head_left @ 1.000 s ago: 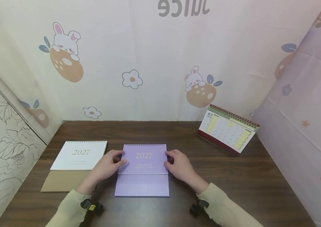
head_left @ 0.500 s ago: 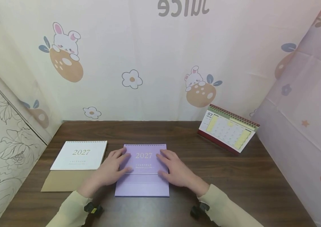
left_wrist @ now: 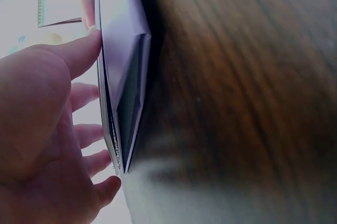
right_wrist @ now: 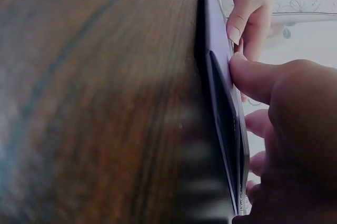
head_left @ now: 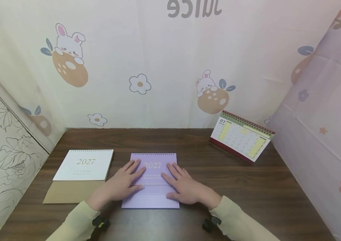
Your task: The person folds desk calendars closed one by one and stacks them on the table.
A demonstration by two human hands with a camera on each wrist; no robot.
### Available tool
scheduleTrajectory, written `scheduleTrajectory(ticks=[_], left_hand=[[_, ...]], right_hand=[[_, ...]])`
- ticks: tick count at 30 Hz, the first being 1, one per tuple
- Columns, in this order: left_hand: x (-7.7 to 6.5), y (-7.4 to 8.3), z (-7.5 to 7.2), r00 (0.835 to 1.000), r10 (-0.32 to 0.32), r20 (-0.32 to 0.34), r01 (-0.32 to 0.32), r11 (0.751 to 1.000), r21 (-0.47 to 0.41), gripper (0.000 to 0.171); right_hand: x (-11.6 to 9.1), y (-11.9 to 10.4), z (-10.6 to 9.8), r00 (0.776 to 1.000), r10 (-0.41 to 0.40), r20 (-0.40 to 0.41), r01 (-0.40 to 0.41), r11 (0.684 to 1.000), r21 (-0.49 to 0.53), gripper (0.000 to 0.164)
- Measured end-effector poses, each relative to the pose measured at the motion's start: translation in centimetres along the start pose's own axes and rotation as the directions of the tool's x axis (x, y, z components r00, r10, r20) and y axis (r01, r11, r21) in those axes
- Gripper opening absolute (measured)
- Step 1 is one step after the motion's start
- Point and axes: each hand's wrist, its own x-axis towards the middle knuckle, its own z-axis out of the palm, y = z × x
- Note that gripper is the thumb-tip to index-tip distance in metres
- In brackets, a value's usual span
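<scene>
A purple desk calendar (head_left: 153,197) marked 2027 lies folded low on the table in front of me, its spiral binding at the far edge. My left hand (head_left: 123,182) rests on its left side with fingers spread over the cover. On the right side my right hand (head_left: 183,185) lies the same way, fingertips pointing inward. In the left wrist view the thumb and fingertips touch the top face of the calendar (left_wrist: 118,19), and a narrow gap shows between its layers at the side. The right wrist view shows the right fingers against the calendar's cover (right_wrist: 218,40).
A white 2027 calendar (head_left: 83,165) with a tan base lies to the left, near my left forearm. At the back right a calendar page headed 07 (head_left: 242,137) stands tilted on a red base. The brown wooden table (head_left: 248,201) meets a printed curtain (head_left: 170,67) behind.
Both hands have moved from the calendar's side edges inward and toward me, and their fingers now spread flat over the cover. The calendars have stayed in place.
</scene>
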Motion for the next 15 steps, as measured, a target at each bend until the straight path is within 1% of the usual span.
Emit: scheduleTrajectory(ticks=[4,7,11,15], left_hand=[[0.0,-0.2,0.4,0.999,0.015,0.037,-0.015,1.000,0.018,0.066],[0.1,-0.2,0.5,0.997,0.005,0.073,-0.007,1.000,0.027,0.068],[0.1,0.2,0.1,0.993,-0.017,0.118,0.013,0.999,0.029,0.070],[0.2,0.6,-0.5,0.988,-0.036,0.149,0.029,0.998,0.048,0.072]], right_hand=[[0.0,-0.4,0.0,0.999,0.010,0.034,-0.009,0.999,-0.036,0.078],[0.1,-0.8,-0.1,0.997,0.035,0.062,-0.030,0.997,-0.077,0.081],[0.2,-1.3,-0.1,0.994,0.072,0.088,-0.061,0.990,-0.123,0.083],[0.2,-1.4,-0.1,0.992,0.082,0.093,-0.066,0.985,-0.162,0.088]])
